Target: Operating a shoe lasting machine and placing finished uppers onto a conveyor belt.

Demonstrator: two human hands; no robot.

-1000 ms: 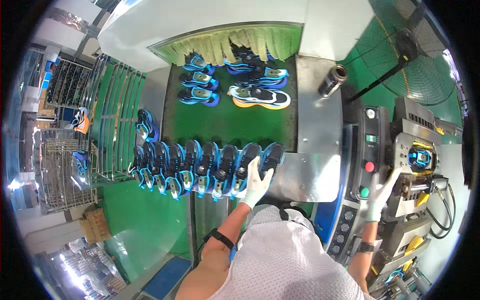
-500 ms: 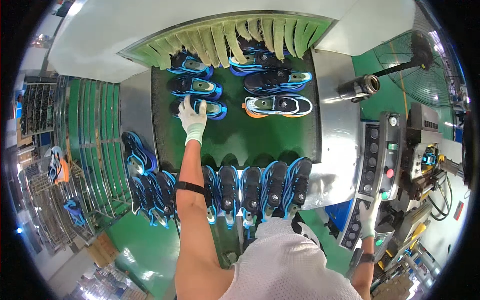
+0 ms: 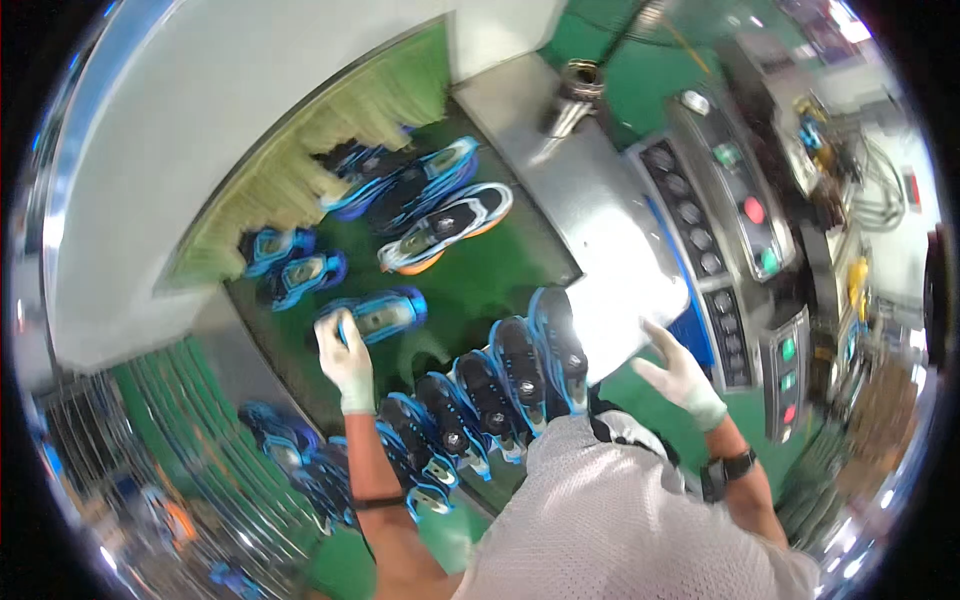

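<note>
In a white glove, my left hand (image 3: 346, 362) is closed on the heel end of a black and blue sports shoe (image 3: 385, 316), which it holds at the near left of the green conveyor belt (image 3: 480, 290). A row of similar black shoes (image 3: 488, 394) stands along the belt's near edge, beside that hand. My right hand (image 3: 680, 378), also gloved, is empty with fingers apart, near the corner of the shiny metal ledge (image 3: 625, 290). Farther up the belt sit a white shoe with orange sole (image 3: 448, 228) and several black and blue shoes (image 3: 305, 275).
A fringed green curtain (image 3: 310, 140) hangs over the machine opening behind the belt. Control boxes with coloured buttons (image 3: 752, 210) stand at the right. A metal flask (image 3: 580, 85) rests on the far ledge. Metal racks (image 3: 150, 420) fill the left side.
My view has turned to the right. My left hand has drawn the shoe nearer, away from the others on the belt. My right hand has left the control box and moved toward the ledge.
</note>
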